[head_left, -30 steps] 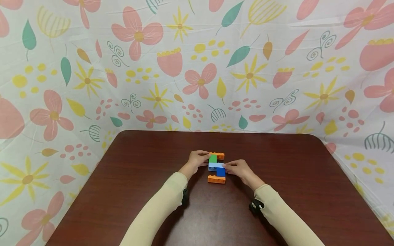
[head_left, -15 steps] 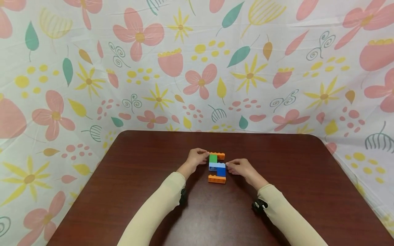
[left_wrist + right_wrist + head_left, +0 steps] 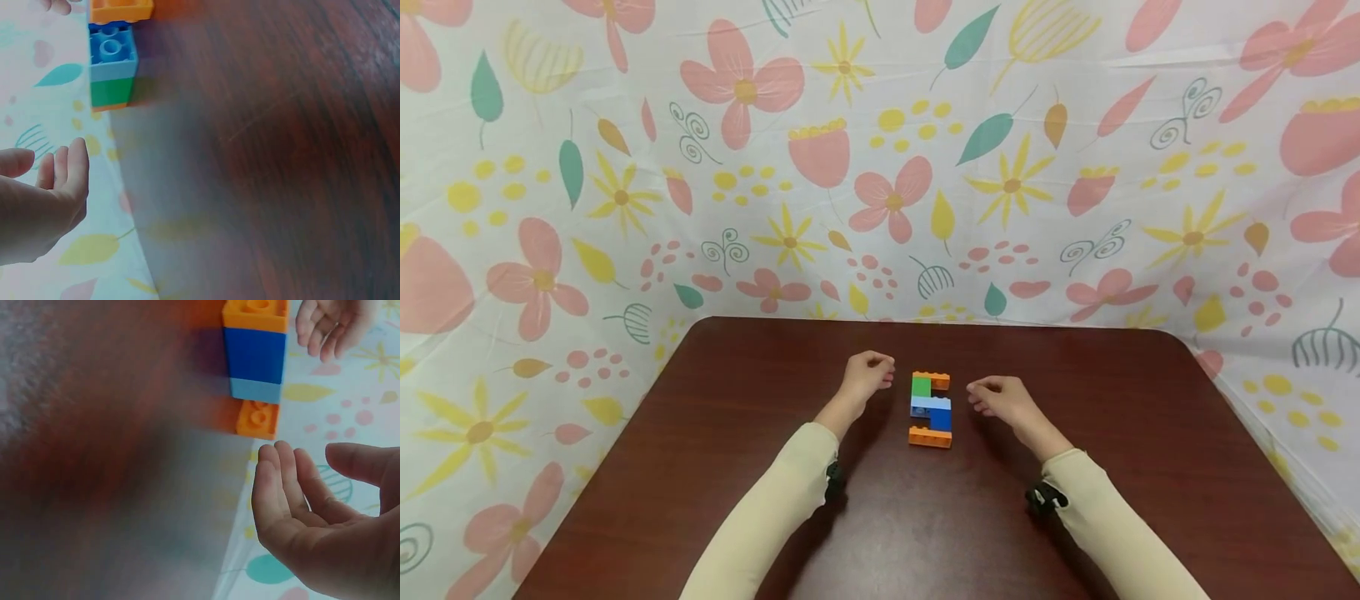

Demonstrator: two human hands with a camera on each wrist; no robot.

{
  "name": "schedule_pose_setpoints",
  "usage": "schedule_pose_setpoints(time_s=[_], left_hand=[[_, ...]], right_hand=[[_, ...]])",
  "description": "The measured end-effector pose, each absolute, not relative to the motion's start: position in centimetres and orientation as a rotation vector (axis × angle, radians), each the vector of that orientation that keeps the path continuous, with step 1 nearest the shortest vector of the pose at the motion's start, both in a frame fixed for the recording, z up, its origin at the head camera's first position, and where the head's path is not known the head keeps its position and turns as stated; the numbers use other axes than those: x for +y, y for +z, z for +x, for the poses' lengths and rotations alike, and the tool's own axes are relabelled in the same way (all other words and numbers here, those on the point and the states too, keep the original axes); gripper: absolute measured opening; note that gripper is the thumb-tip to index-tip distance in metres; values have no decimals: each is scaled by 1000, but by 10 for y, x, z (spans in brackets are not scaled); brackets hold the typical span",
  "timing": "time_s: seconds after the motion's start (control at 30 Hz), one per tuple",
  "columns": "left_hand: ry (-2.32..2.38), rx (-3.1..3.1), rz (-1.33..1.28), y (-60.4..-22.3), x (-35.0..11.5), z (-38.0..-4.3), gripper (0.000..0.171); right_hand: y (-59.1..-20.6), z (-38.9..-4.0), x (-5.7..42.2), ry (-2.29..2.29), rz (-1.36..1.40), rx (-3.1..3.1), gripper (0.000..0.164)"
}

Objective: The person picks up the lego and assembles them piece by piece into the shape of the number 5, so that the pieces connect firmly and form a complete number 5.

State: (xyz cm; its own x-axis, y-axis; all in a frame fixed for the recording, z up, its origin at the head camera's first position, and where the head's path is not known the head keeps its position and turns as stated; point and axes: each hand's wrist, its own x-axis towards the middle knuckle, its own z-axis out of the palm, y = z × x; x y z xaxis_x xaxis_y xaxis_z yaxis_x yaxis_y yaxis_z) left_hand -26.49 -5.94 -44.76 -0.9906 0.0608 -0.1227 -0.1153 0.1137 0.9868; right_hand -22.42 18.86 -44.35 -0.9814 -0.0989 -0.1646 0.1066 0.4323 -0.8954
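Note:
A small structure of joined toy building bricks stands on the table: an orange brick (image 3: 930, 438) nearest me, then a dark blue brick (image 3: 941, 419), a light blue brick (image 3: 930, 403), a green brick (image 3: 921, 387) and another orange brick (image 3: 938, 380) at the far end. To its left my left hand (image 3: 863, 377) hovers apart from it, fingers loosely bent and holding nothing. On the other side my right hand (image 3: 1004, 400) is likewise apart, its thumb and fingers separated around bare air. Both wrist views show a gap between thumb and fingers.
The dark brown wooden table (image 3: 1075, 517) has rounded far corners. Behind it and along the sides hangs a white cloth (image 3: 1060, 233) with printed flowers and leaves. Black wrist devices sit under the cream sleeves (image 3: 767, 508).
Both hands have let go of the bricks and drawn outward, the left hand to the left and the right hand to the right. The brick structure stays in place.

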Motion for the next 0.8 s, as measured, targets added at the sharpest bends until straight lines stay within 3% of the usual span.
schedule_pose_setpoints(time_s=[0.27, 0.43, 0.8], left_hand=[[2088, 2348, -6, -431, -72, -257, 28], [2085, 2518, 10, -421, -79, -253, 20], [1839, 2891, 165, -404, -92, -239, 22]], right_hand=[[-423, -221, 201, -1557, -24, 2670, 39], [-410, -217, 213, -1507, -52, 2829, 37], [-394, -207, 228, -1346, -199, 3193, 33]])
